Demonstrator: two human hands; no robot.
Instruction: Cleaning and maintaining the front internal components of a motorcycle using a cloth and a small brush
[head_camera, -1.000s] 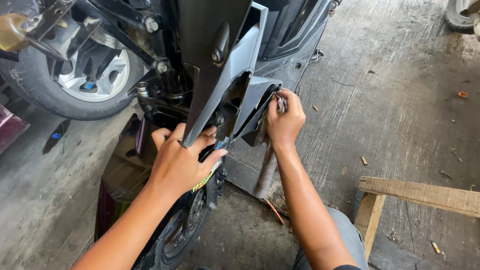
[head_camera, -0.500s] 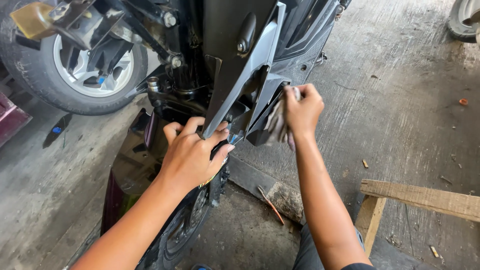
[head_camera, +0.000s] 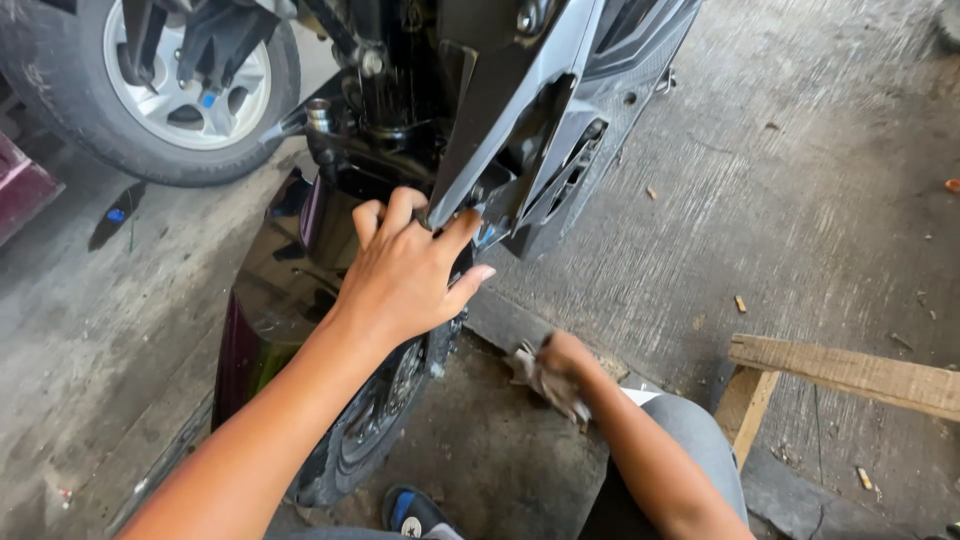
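From the head view, we see our left hand (head_camera: 405, 270) spread flat, fingers splayed, pressing on the grey fairing panel (head_camera: 520, 120) at the scooter's front, just above the glossy dark fender (head_camera: 270, 280) and front wheel (head_camera: 370, 420). Our right hand (head_camera: 565, 355) is low by our knee, well apart from the panel, clenched around a dirty rag (head_camera: 545, 380). We judge the panel seated but loosely braced; no fastener is visible being worked, so securing looks left. A wooden bench (head_camera: 850, 375) stands on the concrete floor (head_camera: 800, 200).
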